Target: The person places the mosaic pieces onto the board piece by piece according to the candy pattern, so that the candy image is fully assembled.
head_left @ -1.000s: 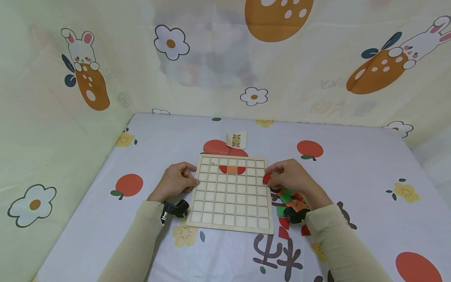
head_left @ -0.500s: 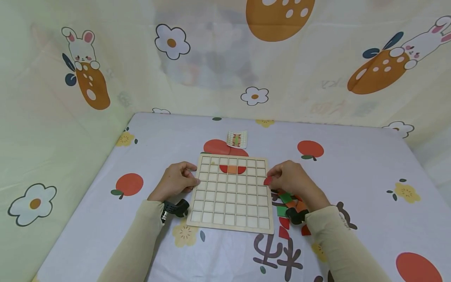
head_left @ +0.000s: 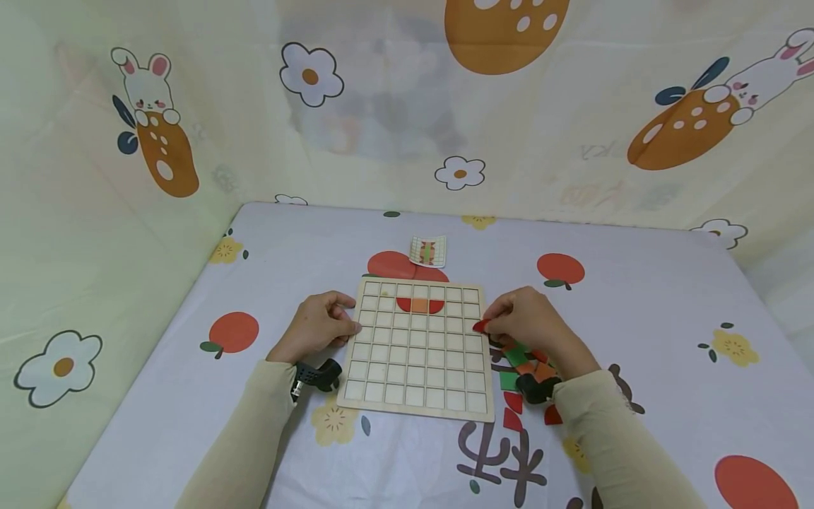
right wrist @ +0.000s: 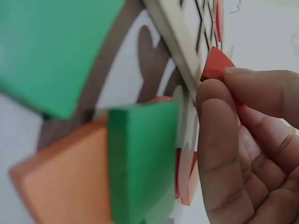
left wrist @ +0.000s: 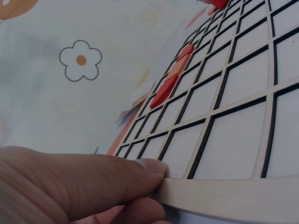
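A square wooden grid board (head_left: 407, 353) lies on the tablecloth. Two red pieces (left wrist: 164, 92) with an orange square (head_left: 420, 306) between them fill cells in its second row from the back. At the board's left edge, my left hand (head_left: 316, 325) grips the rim, thumb (left wrist: 152, 165) on top and a curled finger lower down at the side. My right hand (head_left: 524, 322) pinches a small red piece (right wrist: 217, 64) between thumb and fingertip, tilted, close by the board's right rim. Part of that piece is hidden behind the fingers.
Beside the board's right edge, partly under the right wrist, lie loose green pieces (right wrist: 145, 158), orange pieces (right wrist: 65, 172) and red pieces (head_left: 511, 420). Behind the board rests a small pattern card (head_left: 427, 252). A printed cloth wall (head_left: 381, 141) rises behind the table.
The red piece in my right hand has turned and now shows as a narrower shape. That hand has shifted only slightly; the left hand and board stay put.
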Demonstrator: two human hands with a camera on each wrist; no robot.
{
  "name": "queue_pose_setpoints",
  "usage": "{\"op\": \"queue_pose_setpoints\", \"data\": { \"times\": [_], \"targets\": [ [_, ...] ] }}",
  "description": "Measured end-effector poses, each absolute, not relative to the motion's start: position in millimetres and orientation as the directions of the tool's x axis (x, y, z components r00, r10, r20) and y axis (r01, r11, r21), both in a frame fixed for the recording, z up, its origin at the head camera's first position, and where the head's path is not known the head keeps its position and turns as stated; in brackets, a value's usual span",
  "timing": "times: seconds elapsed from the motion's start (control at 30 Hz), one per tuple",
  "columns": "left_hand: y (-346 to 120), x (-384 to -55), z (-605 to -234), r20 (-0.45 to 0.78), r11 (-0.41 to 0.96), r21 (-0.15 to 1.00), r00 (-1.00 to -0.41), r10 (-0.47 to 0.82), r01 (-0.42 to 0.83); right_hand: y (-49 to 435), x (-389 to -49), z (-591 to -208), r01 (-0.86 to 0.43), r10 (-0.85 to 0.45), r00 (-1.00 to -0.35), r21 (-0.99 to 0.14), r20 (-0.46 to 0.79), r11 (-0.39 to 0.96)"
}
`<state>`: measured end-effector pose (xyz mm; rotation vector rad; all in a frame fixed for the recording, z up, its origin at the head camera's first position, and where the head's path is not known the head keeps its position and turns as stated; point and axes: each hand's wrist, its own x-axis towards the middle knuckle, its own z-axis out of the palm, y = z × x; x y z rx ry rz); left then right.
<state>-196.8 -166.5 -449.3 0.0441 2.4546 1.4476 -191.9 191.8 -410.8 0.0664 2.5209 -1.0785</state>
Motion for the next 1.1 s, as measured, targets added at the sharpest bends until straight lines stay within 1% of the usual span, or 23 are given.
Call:
{"op": "queue_pose_setpoints", "data": {
  "times": [0.1, 0.2, 0.3, 0.43, 0.5, 0.73, 0.93, 1.1],
  "targets": [
    [-166, -197, -449, -0.234, 0.492, 0.862, -0.957, 0.169, -0.124, 192, -193, -409, 0.225, -0.142, -0.913, -0.761, -0.383, 0.608],
    [-167, -197, -449, -0.234, 0.49, 0.863, -0.957, 0.17, -0.125, 190, -195, -410, 0.228, -0.198, -0.905, -0.821, -0.377, 0.523],
    [-167, -198, -450, -0.232, 0.49, 0.864, -0.957, 0.172, -0.121, 184, -197, -410, 0.251, -0.237, -0.892, -0.859, -0.384, 0.447],
    [-167, -198, -451, -0.228, 0.487, 0.865, -0.958, 0.172, -0.119, 175, -200, -412, 0.287, -0.245, -0.884, -0.877, -0.397, 0.387],
    [-167, -198, -451, -0.228, 0.485, 0.867, -0.958, 0.173, -0.119, 170, -202, -414, 0.284, -0.238, -0.889, -0.879, -0.391, 0.384],
    [-167, -197, -451, -0.23, 0.478, 0.87, -0.956, 0.18, -0.12, 154, -205, -419, 0.176, -0.226, -0.919, -0.848, -0.324, 0.499],
    [-167, -197, -450, -0.229, 0.482, 0.868, -0.956, 0.181, -0.116, 144, -207, -421, 0.173, -0.234, -0.92, -0.862, -0.314, 0.476],
    [-167, -197, -450, -0.233, 0.485, 0.866, -0.957, 0.176, -0.121, 138, -208, -423, 0.137, -0.257, -0.923, -0.87, -0.286, 0.474]
  ]
}}
